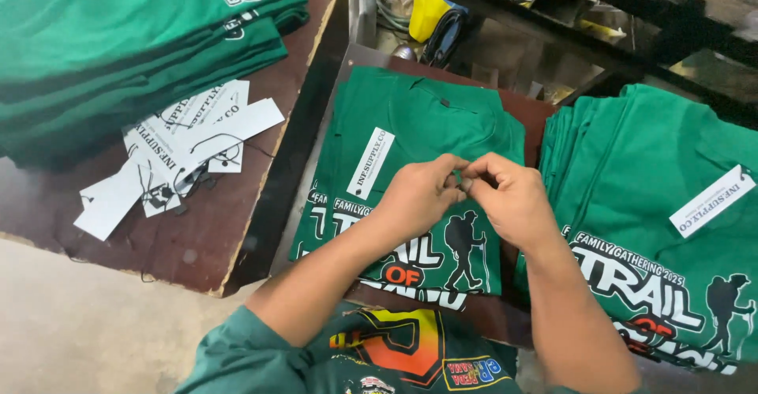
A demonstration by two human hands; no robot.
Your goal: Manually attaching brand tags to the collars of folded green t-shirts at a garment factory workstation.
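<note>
Nearest the lens, the left hand [418,193] and right hand [509,197] meet fingertip to fingertip, each grip narrow, pinching something too small to tell. Below them lies the folded green shirt [418,133] with its white tag [370,163] on the surface [197,244]. Right, a shirt stack [655,173]; left, loose tags [181,153].

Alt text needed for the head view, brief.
Both hands, left hand and right hand, meet fingertip to fingertip over a folded green T-shirt bearing a white paper tag. Loose tags lie left; shirt stacks flank it.
</note>
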